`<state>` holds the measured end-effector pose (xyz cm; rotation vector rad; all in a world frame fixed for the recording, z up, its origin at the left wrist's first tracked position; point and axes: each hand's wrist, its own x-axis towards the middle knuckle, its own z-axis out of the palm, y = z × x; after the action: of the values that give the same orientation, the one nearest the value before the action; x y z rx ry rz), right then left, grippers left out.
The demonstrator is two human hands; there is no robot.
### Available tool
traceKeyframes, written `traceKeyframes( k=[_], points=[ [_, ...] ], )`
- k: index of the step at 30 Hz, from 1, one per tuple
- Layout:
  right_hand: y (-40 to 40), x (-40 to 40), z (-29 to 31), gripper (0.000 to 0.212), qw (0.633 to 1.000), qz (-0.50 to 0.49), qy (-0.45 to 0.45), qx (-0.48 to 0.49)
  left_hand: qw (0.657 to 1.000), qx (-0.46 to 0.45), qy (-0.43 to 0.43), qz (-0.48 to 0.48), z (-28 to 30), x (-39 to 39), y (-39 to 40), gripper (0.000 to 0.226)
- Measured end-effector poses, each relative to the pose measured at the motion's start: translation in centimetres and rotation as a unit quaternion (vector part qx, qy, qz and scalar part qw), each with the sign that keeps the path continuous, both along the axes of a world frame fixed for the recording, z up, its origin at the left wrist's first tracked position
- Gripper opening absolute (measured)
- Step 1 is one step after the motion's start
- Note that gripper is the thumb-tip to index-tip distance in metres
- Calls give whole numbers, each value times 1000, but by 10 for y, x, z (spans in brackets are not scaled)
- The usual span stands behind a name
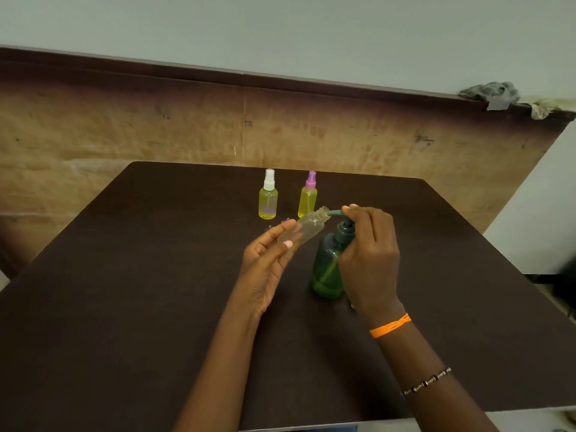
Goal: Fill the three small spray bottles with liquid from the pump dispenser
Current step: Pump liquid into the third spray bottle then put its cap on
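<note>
Head view
Table: a dark brown table point(156, 307) is seen from above, set in front of a worn tan board point(124, 129) that leans against a pale wall point(280, 26).
Left hand: the left hand point(268, 263) is held palm up above the table, and an uncapped clear bottle point(307, 227) is gripped between its thumb and fingers.
Clear bottle: it is tilted, with its open threaded neck raised toward the right and brought right up to the tip of the dispenser spout; little or no liquid can be made out inside.
Right hand: the right hand point(369, 257) is curled around the pump head of the green pump dispenser point(330, 266), with the fingertips laid on top of the spout.
Pump dispenser: it stands upright on the table, just right of centre, with green liquid low in its body.
Filled bottles: a white-capped spray bottle point(268, 196) and a pink-capped spray bottle point(308, 196) stand upright side by side farther back, both holding yellow liquid.
Wrist: an orange band point(390, 325) and a beaded bracelet point(427, 381) are worn on the right arm.
Far corner: a grey rag point(492, 92) is draped on the board's top edge.
</note>
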<state>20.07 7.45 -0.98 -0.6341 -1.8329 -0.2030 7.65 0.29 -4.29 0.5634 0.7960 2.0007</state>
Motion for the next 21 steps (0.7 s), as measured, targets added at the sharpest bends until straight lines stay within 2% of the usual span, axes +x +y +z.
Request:
traceKeyframes(
  k=[11, 21],
  points=[
    [-9, 7, 12, 34, 999, -9, -49, -8, 999, 33, 1, -27, 4, 4, -6, 36],
    [-9, -3, -4, 32, 998, -44, -33, -2, 997, 41, -55, 34, 10, 10, 0, 37]
  ],
)
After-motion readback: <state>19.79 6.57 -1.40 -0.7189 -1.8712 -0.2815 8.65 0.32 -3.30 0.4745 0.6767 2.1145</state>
